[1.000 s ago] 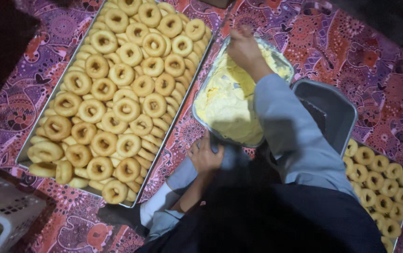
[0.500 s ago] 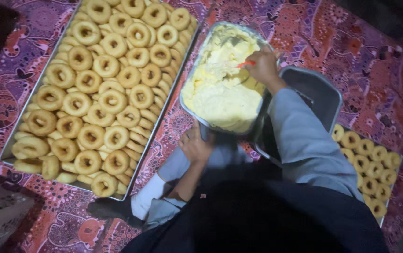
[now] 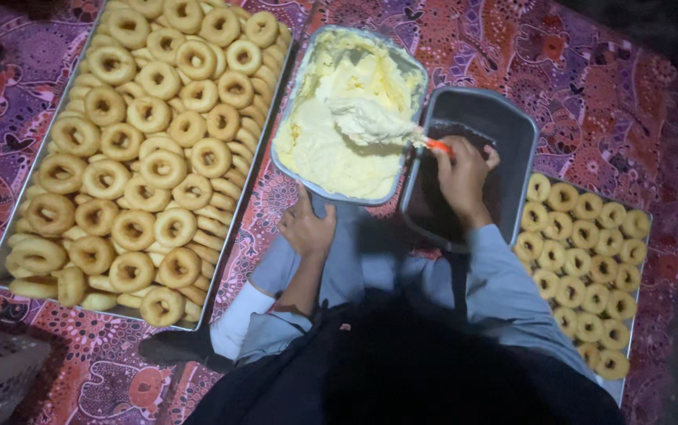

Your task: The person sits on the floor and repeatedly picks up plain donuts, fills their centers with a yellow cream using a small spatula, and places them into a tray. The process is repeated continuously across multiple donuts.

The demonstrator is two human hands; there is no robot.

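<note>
Nearest you, your left hand [image 3: 307, 228] rests at the near rim of the cream pan [image 3: 301, 94], fingers loosely curled against its edge rather than clamped round it; if that hand lets go, the pan may slide on the patterned cloth [image 3: 591, 71] when you pull at the stiff cream. Your right hand [image 3: 461, 177] has its grip closed on the orange handle of a spatula [image 3: 433, 145], and it hangs over the dark empty tub [image 3: 504, 126], just beside the pan. The spatula's blade carries a heaped lump of pale cream [image 3: 370, 122], lifted clear of the rest and leaning toward the gap between pan and tub. That lump is your main risk: it looks top-heavy, and a tilt or a jerk could drop it on the pan's rim or onto the cloth between the two vessels. Your right sleeve lies low across the tub's near corner and could smear. To your right, the small tray of rings [image 3: 583, 275] sits touching the tub, so a splash could land there. Farther left, the big tray of rings [image 3: 142, 157] lies tight against the pan; a shove on the pan could jostle it.
</note>
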